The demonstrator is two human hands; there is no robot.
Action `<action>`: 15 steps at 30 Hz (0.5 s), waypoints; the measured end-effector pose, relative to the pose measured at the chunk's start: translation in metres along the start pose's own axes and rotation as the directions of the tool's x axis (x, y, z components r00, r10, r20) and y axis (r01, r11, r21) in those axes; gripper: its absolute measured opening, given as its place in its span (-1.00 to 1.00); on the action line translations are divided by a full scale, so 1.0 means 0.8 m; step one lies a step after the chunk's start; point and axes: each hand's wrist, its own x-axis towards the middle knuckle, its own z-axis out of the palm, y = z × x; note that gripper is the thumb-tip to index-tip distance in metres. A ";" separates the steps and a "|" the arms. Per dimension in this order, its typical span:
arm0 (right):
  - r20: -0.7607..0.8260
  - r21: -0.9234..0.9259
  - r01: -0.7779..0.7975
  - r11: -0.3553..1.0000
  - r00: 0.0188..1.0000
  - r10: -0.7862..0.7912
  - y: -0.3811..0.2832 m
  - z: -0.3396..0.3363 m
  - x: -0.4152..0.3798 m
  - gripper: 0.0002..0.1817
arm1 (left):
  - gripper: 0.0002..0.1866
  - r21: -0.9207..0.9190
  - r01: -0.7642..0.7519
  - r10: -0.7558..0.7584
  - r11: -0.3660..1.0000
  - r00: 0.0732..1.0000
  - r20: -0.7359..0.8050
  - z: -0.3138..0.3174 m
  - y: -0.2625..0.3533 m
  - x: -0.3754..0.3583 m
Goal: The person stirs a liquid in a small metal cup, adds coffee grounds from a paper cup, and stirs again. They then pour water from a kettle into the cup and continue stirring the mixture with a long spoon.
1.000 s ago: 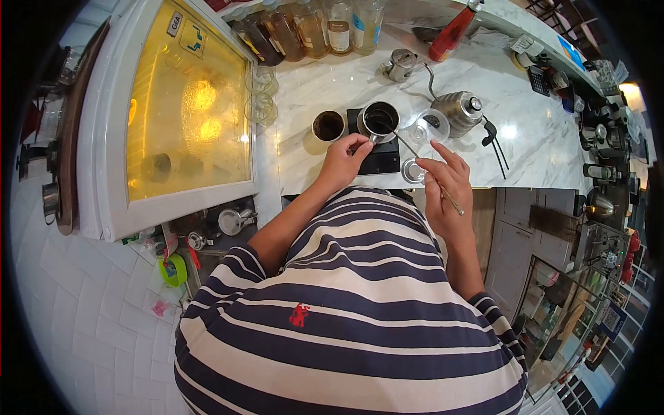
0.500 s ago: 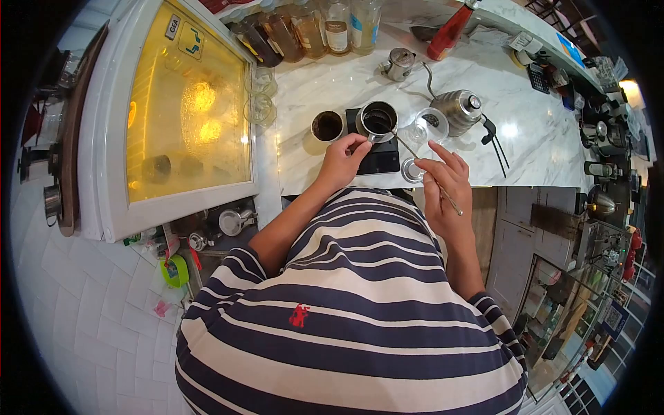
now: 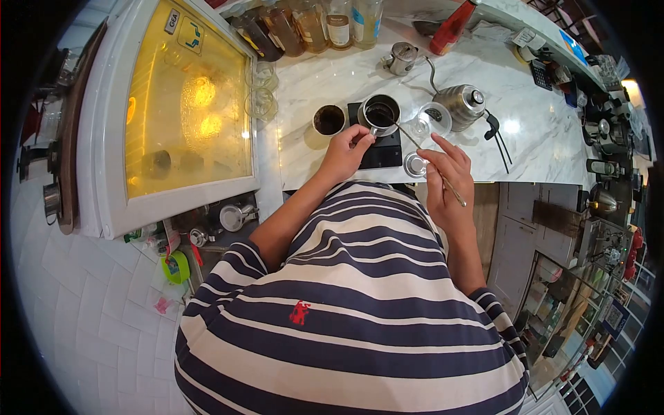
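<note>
My left hand [image 3: 348, 152] pinches the handle of a metal cup [image 3: 362, 113] that holds dark liquid. The cup stands on a flat black scale [image 3: 382, 156]. Between the fingers of my right hand [image 3: 449, 176] is a long thin bar spoon [image 3: 453, 191], its far end reaching into the liquid at a slant. Left of the metal cup sits another cup [image 3: 328, 133] with dark contents. A clear glass vessel [image 3: 419, 127] and a container of dark bits [image 3: 438, 114] are on the right, with a small round metal piece [image 3: 415, 164] near the counter edge.
A gooseneck kettle [image 3: 458, 105] stands to the right, beside a black stand with two prongs [image 3: 492, 128]. Farther back are a metal pitcher [image 3: 402, 59], a red bottle [image 3: 453, 29] and several syrup bottles [image 3: 310, 28]. The yellow-lit glass-door cabinet [image 3: 187, 111] borders the counter [image 3: 304, 76] on the left.
The view has shifted slightly. Both hands keep their grips on the cup handle and the bar spoon, and the spoon's far end has moved a little within the cup.
</note>
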 end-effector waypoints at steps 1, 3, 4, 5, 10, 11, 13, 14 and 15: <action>-0.006 0.003 -0.003 1.000 1.000 0.003 0.001 0.001 0.000 -0.77 | -0.81 0.009 -0.010 0.010 1.000 1.000 0.006 -0.001 0.000 0.002; -0.015 0.008 -0.005 1.000 1.000 0.005 0.002 0.003 0.001 -0.76 | -0.82 0.008 -0.001 0.000 1.000 1.000 0.025 -0.002 -0.001 0.004; -0.018 0.011 -0.004 1.000 1.000 0.004 0.003 0.004 0.001 -0.76 | -0.82 0.001 0.018 -0.018 1.000 0.999 0.038 -0.004 -0.001 0.004; -0.021 0.014 -0.003 1.000 1.000 0.004 0.003 0.005 0.001 -0.76 | -0.82 -0.007 0.038 -0.038 0.999 0.998 0.052 -0.005 -0.002 0.005; -0.061 0.017 0.004 1.000 0.998 -0.003 0.010 0.012 -0.002 -0.77 | -0.82 0.027 -0.006 0.004 1.000 0.997 0.082 -0.013 -0.018 0.012; -0.066 0.013 0.010 1.000 0.998 -0.009 0.011 0.012 -0.003 -0.77 | -0.82 0.044 -0.001 -0.003 0.999 0.996 0.089 -0.015 -0.020 0.013; -0.066 0.009 0.004 1.000 0.998 -0.004 0.010 0.010 -0.005 -0.77 | -0.83 0.015 -0.011 0.010 1.000 0.996 0.084 -0.016 -0.019 0.015; -0.066 0.006 0.001 1.000 0.998 -0.001 0.010 0.009 -0.006 -0.77 | -0.83 0.000 -0.016 0.016 1.000 0.997 0.081 -0.016 -0.018 0.015; -0.071 0.004 0.000 1.000 0.997 0.000 0.009 0.009 -0.007 -0.77 | -0.83 0.011 -0.028 0.027 1.000 0.996 0.087 -0.017 -0.019 0.016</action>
